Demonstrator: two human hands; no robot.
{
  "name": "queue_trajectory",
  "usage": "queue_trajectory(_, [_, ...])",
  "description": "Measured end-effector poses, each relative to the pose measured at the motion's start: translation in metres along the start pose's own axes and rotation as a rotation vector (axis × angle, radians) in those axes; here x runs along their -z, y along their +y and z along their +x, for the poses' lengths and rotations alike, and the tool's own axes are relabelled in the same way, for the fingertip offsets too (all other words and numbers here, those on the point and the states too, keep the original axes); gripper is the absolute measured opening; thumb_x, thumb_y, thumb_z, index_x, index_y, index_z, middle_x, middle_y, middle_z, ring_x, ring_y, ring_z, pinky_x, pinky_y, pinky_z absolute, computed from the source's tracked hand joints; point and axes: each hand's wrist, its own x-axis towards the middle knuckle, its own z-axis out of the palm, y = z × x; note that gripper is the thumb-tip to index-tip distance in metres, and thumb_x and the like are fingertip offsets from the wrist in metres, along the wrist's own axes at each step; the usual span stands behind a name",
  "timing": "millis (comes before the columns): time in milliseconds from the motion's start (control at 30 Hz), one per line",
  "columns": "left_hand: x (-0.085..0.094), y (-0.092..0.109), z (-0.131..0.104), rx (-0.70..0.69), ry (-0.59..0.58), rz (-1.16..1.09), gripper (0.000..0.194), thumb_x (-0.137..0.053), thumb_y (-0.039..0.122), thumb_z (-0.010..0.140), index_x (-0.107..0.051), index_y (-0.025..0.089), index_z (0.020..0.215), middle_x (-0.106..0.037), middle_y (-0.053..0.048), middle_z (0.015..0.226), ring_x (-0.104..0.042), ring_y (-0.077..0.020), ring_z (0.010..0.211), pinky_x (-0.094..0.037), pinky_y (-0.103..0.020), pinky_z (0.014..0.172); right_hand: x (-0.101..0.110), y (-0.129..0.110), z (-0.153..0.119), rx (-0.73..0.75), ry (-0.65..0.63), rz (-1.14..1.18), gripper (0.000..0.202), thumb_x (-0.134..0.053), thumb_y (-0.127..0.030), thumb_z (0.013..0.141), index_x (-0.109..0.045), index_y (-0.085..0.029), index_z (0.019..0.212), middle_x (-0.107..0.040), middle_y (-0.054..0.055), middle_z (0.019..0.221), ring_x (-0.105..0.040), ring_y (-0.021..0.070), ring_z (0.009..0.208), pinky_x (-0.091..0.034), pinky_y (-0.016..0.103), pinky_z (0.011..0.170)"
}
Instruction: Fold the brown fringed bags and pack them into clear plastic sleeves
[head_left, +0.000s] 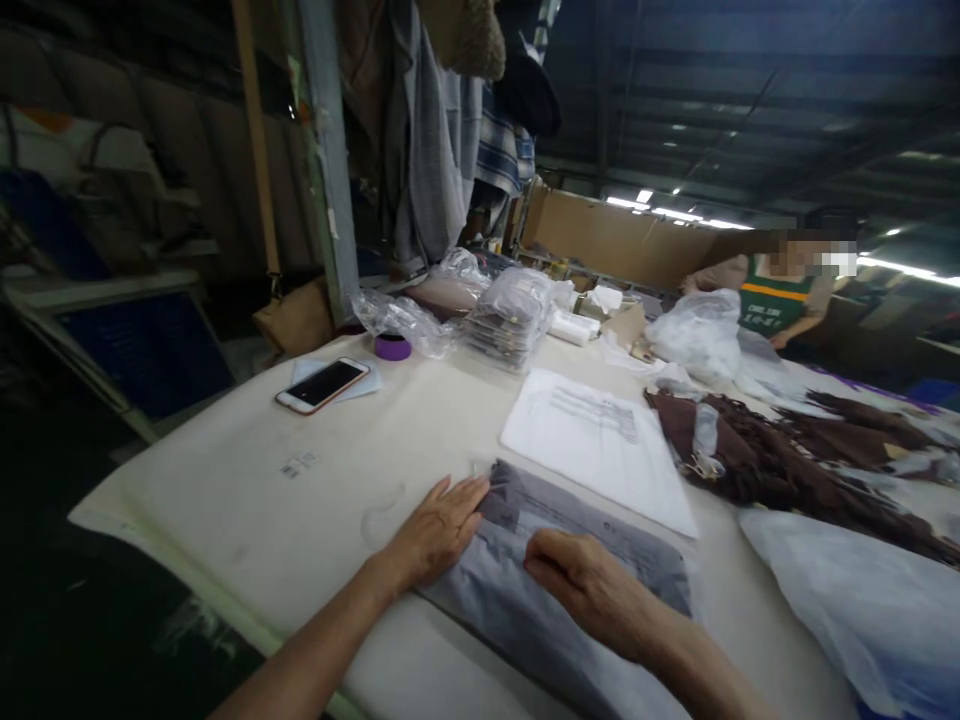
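A flat grey package in clear plastic lies on the pale table near its front edge. My left hand rests on the package's left end, palm down, with its fingers stretched out. Over the middle of the package is my right hand, its fingers curled in; whatever they hold, if anything, is hidden. Just behind the package lies a flat white folded sheet with faint print.
A phone and a purple tape roll lie at the left back. Stacked bagged items stand behind. Brown fringed cloth and a plastic bag lie right. A person stands across the table.
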Motion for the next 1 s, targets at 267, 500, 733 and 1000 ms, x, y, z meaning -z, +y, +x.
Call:
queue_trajectory(267, [0.0,0.001,0.002,-0.01,0.051,-0.004,0.043,-0.027,0.027,0.094,-0.032,0.014,0.135,-0.036,-0.008,0.141,-0.028,-0.0179,0.133,-0.019,-0.046,0.112,-0.02,0.006,0.081,0.033,-0.202,-0.377,0.016,-0.049,-0.01,0.073,-0.06,-0.016,0.063,-0.06,0.003,0.059,-0.052,0.0137,0.057,-0.031,0.024,0.051])
queue_trajectory(500, [-0.006,0.0,0.002,-0.009,0.048,0.028,0.043,-0.028,0.027,0.093,-0.032,0.014,0.135,-0.036,-0.008,0.142,-0.028,-0.0185,0.133,-0.018,-0.046,0.112,-0.02,0.005,0.104,-0.194,-0.165,-0.389,0.009,-0.068,-0.022,0.058,-0.06,-0.017,0.056,-0.06,0.005,0.055,-0.057,0.0188,0.054,-0.032,0.026,0.047])
queue_trajectory(733, [-0.01,-0.002,0.002,-0.054,0.118,0.041,0.044,-0.03,0.029,0.093,-0.033,0.016,0.134,-0.036,-0.008,0.141,-0.03,-0.0187,0.132,-0.016,-0.046,0.112,0.017,0.057,0.082,-0.395,-0.121,-0.207,0.019,-0.072,-0.032,0.062,-0.058,-0.019,0.059,-0.053,-0.004,0.04,-0.051,0.013,0.038,-0.038,0.023,0.041])
queue_trajectory(1000, [-0.007,-0.001,0.002,-0.019,0.052,0.007,0.045,-0.027,0.029,0.093,-0.032,0.016,0.136,-0.032,-0.006,0.143,-0.025,-0.0175,0.134,-0.014,-0.047,0.113,-0.081,0.022,0.007,0.282,0.482,-0.573,0.051,-0.045,-0.039,0.086,-0.043,-0.013,0.13,-0.055,0.014,0.126,-0.049,0.0262,0.117,-0.039,0.043,0.097])
